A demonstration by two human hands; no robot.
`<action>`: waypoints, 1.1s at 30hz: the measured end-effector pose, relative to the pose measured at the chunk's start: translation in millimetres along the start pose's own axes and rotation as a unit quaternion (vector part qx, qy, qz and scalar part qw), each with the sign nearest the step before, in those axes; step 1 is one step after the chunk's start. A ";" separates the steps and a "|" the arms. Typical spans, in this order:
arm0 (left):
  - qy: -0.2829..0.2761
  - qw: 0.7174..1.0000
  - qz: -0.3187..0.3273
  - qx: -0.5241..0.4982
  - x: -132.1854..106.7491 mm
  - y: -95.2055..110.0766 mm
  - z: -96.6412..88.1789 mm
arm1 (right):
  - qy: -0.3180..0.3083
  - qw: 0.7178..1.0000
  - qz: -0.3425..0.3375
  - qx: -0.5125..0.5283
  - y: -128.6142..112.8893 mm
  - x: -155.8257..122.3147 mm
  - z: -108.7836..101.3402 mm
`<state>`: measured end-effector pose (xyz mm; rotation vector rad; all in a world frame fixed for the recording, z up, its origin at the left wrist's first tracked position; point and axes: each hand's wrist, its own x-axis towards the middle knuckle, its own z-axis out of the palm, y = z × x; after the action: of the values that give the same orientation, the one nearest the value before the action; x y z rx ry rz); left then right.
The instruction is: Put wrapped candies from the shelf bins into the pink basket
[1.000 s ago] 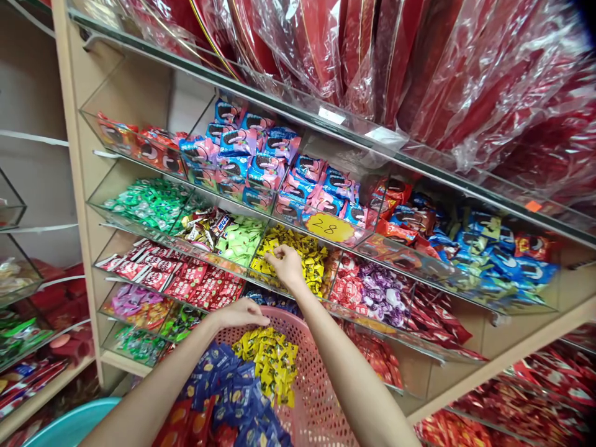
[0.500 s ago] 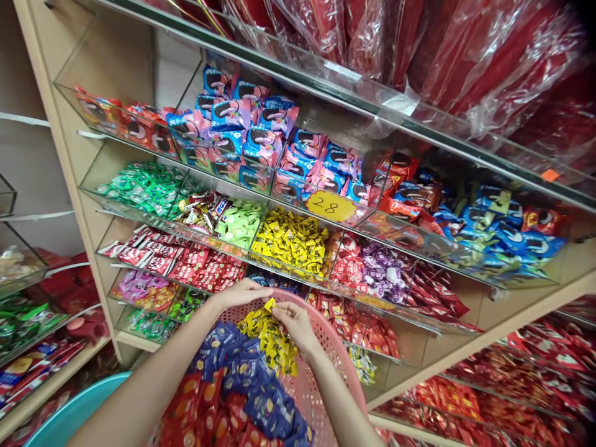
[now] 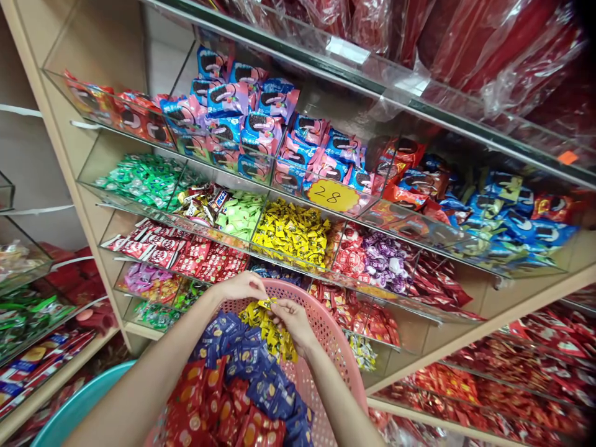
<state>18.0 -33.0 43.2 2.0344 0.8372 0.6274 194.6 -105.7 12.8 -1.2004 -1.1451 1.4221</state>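
Inside a pink perforated plastic basket (image 3: 342, 347), my right hand (image 3: 292, 321) pinches a small yellow-wrapped candy (image 3: 267, 303) between thumb and fingers. My left hand (image 3: 241, 287) is at the basket's far rim, its fingers bent and together with the tips just above that candy. Whether those tips grip anything is hidden. Below both hands lies a heap of yellow candies (image 3: 274, 335). Dark blue packets (image 3: 251, 357) fill the basket's middle, and red packets (image 3: 218, 403) lie nearest me.
Beyond the basket rises a wooden shelf with clear-fronted bins. One holds yellow candies (image 3: 293, 233), below a yellow price tag marked 28 (image 3: 333, 194). Green candies (image 3: 144, 177) and purple candies (image 3: 384, 257) sit to either side. A turquoise tub (image 3: 84, 400) stands at lower left.
My left hand's fingers have bent down towards the candy in my right hand. That candy has turned and lies flatter. The view has shifted slightly.
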 end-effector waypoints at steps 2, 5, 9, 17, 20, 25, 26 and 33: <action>0.003 1.000 0.000 0.001 -0.5 2.4 0.0 | 0.001 1.000 -0.001 0.007 3.2 0.1 -2.4; 0.005 1.000 -0.003 -0.001 -1.1 5.8 0.1 | 0.012 1.000 -0.011 0.014 7.8 0.6 -4.3; 0.008 1.000 -0.003 -0.004 -1.1 7.9 0.8 | 0.040 0.999 -0.021 0.011 8.4 0.1 -3.6; 0.020 0.997 -0.029 -0.070 0.7 -0.4 3.9 | 0.096 0.994 -0.051 0.016 0.2 -1.7 2.6; 0.025 0.995 -0.030 -0.088 1.4 -2.5 4.3 | 0.102 0.993 -0.059 0.023 2.9 0.4 3.4; 0.007 0.997 -0.028 -0.067 1.7 0.6 3.1 | 0.085 0.995 -0.059 0.001 8.0 2.0 0.6; 0.005 0.998 -0.027 -0.063 1.7 1.6 2.9 | 0.084 0.995 -0.061 -0.003 8.3 2.0 -0.1; -0.001 1.000 -0.015 -0.025 -0.3 9.8 1.6 | 0.103 0.987 -0.111 -0.045 7.0 1.7 -0.2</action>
<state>22.1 -38.3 50.5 1.9728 0.8411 0.6232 194.1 -104.9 5.6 -1.2091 -1.1683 1.0635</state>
